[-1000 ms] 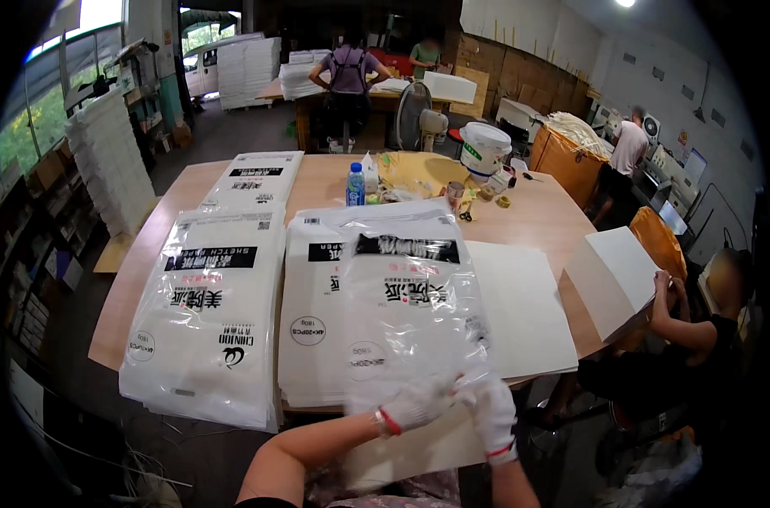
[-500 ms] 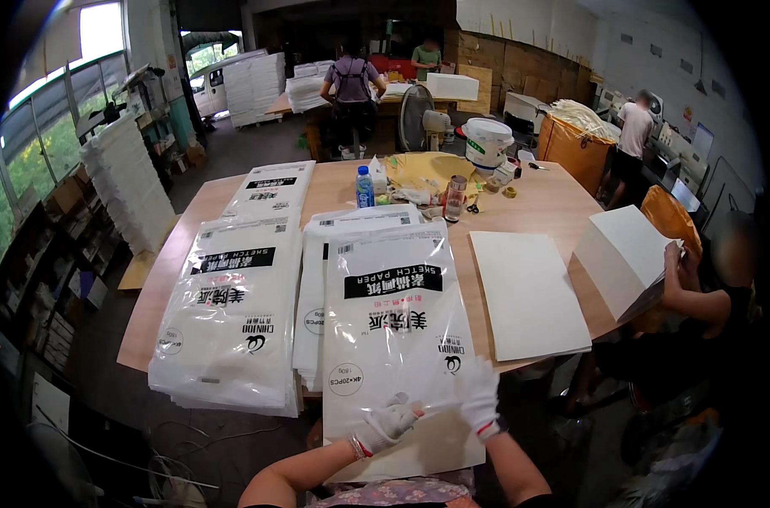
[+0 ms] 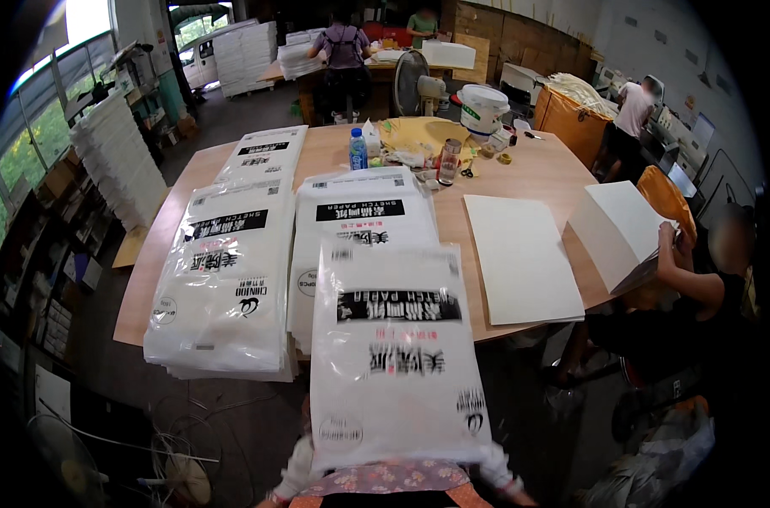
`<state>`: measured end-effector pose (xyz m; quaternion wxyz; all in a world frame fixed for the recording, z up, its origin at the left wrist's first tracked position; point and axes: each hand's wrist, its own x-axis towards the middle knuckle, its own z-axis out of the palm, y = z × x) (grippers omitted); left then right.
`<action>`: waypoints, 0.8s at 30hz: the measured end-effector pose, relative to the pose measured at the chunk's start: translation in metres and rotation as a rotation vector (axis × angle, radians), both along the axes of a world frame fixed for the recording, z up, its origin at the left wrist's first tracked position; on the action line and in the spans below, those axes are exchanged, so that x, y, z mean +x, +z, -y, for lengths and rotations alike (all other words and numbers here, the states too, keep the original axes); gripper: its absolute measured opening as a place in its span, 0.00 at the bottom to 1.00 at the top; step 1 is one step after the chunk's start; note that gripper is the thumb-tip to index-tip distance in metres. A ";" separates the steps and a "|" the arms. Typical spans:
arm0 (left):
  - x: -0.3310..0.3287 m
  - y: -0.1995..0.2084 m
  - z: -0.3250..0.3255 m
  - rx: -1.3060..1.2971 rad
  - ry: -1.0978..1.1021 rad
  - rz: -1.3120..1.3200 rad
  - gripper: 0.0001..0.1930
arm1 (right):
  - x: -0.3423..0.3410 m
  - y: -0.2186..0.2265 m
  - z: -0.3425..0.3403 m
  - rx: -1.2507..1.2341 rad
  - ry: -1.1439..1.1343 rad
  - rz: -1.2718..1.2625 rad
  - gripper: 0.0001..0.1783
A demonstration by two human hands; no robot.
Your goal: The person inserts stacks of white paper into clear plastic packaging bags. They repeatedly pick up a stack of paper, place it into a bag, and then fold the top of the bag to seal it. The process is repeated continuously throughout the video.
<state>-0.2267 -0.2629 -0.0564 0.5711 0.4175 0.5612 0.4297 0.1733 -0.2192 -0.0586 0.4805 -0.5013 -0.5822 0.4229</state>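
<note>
A clear plastic pack of white paper [image 3: 393,394] with black print hangs over the table's near edge, close against my body. My left hand [image 3: 299,464], in a white knit glove, grips its lower left side. On the opposite side, my right hand [image 3: 495,467], gloved too and smeared by motion, holds the lower right edge. The fingers of both hands are mostly hidden behind the pack. Just beyond lies a stack of similar packs [image 3: 364,188], partly covered by the held one. Another stack of packs [image 3: 224,279] lies to its left.
A pile of blank paper sheets [image 3: 524,262] lies right of centre on the wooden table [image 3: 317,152]. A blue bottle [image 3: 358,151], a glass jar [image 3: 449,162] and a white bucket [image 3: 483,110] stand farther back. A seated co-worker [image 3: 698,288] handles folded sheets [image 3: 618,229] at right.
The pack has come toward me off the stack, uncovering the pack beneath. My hands have moved from its near end on top to its two sides. The view has shifted slightly.
</note>
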 end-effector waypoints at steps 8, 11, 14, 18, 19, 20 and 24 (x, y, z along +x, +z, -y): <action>0.019 0.011 0.005 0.202 0.148 -0.612 0.07 | 0.015 0.001 0.029 -0.180 -0.334 0.929 0.12; 0.010 -0.010 0.004 0.346 0.167 -0.517 0.02 | 0.036 0.010 0.054 -0.276 -0.228 1.113 0.10; 0.042 0.034 -0.040 0.543 0.007 -0.366 0.02 | 0.066 -0.033 0.036 -0.238 -0.550 0.173 0.12; 0.082 0.125 -0.096 0.745 -0.186 -0.114 0.05 | 0.011 -0.047 -0.023 -0.710 -0.361 -0.366 0.19; 0.072 0.134 -0.107 0.917 -0.239 -0.169 0.01 | -0.011 -0.028 -0.037 -0.806 -0.286 -0.222 0.22; 0.066 0.163 -0.104 0.572 -0.179 0.261 0.04 | -0.020 -0.032 -0.051 -0.694 -0.237 -0.295 0.23; -0.001 0.175 -0.103 0.833 0.233 0.559 0.14 | -0.084 -0.010 -0.138 -0.439 -0.014 -0.259 0.21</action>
